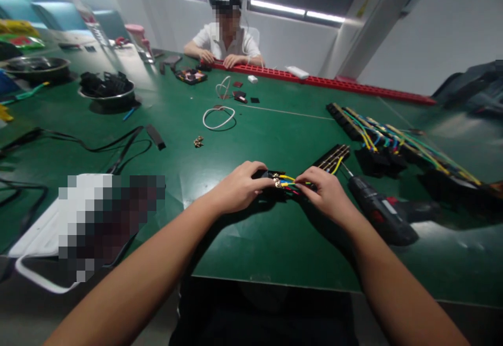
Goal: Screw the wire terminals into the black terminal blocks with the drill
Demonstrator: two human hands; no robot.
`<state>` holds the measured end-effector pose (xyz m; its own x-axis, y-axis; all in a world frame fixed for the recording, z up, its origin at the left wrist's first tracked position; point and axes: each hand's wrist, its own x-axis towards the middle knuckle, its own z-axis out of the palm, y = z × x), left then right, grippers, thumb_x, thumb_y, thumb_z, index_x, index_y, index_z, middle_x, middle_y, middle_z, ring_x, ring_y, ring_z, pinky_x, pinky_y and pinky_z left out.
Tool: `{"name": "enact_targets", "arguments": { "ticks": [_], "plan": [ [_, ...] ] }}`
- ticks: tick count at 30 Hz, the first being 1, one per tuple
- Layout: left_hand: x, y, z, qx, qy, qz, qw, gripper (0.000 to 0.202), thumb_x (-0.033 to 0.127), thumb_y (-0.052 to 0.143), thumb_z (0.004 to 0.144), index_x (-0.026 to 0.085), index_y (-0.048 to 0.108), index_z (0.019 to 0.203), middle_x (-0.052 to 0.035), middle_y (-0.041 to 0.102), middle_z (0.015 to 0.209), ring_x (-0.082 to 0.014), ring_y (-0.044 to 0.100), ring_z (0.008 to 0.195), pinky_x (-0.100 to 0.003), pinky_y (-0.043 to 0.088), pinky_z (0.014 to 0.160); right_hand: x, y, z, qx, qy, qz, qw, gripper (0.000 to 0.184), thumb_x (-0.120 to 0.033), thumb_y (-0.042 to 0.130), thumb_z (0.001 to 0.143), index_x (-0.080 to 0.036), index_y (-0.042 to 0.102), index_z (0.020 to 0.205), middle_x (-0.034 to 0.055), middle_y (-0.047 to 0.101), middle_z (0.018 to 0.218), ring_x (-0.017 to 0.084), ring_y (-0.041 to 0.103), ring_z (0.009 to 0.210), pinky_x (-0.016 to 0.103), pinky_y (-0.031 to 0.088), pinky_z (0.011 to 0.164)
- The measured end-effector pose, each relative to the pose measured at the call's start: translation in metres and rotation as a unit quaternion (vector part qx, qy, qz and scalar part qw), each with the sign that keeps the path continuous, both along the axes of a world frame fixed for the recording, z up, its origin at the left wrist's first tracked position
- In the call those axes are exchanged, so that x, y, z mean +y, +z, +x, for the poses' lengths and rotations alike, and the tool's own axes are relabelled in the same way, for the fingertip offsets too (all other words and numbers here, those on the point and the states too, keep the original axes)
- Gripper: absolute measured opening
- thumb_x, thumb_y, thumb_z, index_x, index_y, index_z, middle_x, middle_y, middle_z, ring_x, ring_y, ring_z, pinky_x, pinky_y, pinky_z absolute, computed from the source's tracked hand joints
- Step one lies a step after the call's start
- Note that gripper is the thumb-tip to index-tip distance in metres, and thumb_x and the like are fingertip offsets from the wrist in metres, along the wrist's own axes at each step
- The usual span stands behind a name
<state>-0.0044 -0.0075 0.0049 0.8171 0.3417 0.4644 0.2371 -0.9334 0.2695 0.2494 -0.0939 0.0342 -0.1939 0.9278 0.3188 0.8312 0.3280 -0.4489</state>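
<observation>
My left hand (240,186) grips a small black terminal block (271,175) on the green table (251,241), fingers curled over its left end. My right hand (325,191) pinches the coloured wires (288,180) that run out of the block: yellow, blue, green and red strands with metal lugs. Both hands meet just in front of me, almost touching. Part of the block is hidden under my fingers.
A black-and-red power screwdriver (383,211) lies right of my right hand. Wired black terminal strips (377,136) lie beyond it. A white cable loop (219,117), black cables (118,149), metal bowls (106,92) and a red strip (334,81) sit farther off. A person sits across the table.
</observation>
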Motion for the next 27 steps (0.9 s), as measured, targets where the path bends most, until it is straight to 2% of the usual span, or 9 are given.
{"name": "enact_targets", "arguments": {
  "ticks": [8, 15, 27],
  "plan": [
    [-0.0022, 0.0027, -0.0007, 0.000, 0.011, 0.005, 1.000, 0.036, 0.010, 0.053, 0.088, 0.024, 0.063, 0.120, -0.0128, 0.053, 0.128, -0.0248, 0.052, 0.114, -0.046, 0.051, 0.095, -0.0021, 0.0022, -0.0016, 0.013, -0.007, -0.010, 1.000, 0.012, -0.020, 0.057, 0.091, -0.022, 0.069, 0.085, 0.0057, 0.065, 0.083, 0.021, 0.062, 0.079, 0.035, 0.047, 0.072],
    [-0.0020, 0.0056, 0.0001, 0.004, 0.007, -0.033, 0.999, 0.037, 0.013, 0.052, 0.089, 0.021, 0.056, 0.125, -0.0122, 0.056, 0.127, -0.0238, 0.054, 0.111, -0.042, 0.050, 0.096, -0.0034, 0.0024, -0.0012, 0.037, -0.020, -0.026, 0.999, 0.013, -0.020, 0.058, 0.090, -0.021, 0.069, 0.084, 0.0059, 0.064, 0.081, 0.021, 0.061, 0.077, 0.035, 0.047, 0.071],
    [-0.0015, 0.0051, -0.0013, 0.018, 0.001, -0.001, 1.000, 0.035, 0.014, 0.050, 0.092, 0.026, 0.063, 0.123, -0.0123, 0.052, 0.130, -0.0238, 0.052, 0.113, -0.044, 0.050, 0.096, -0.0030, 0.0034, -0.0052, 0.014, -0.021, -0.033, 0.999, 0.013, -0.020, 0.059, 0.090, -0.022, 0.070, 0.085, 0.0050, 0.061, 0.079, 0.021, 0.060, 0.077, 0.035, 0.047, 0.070]
  ]
}}
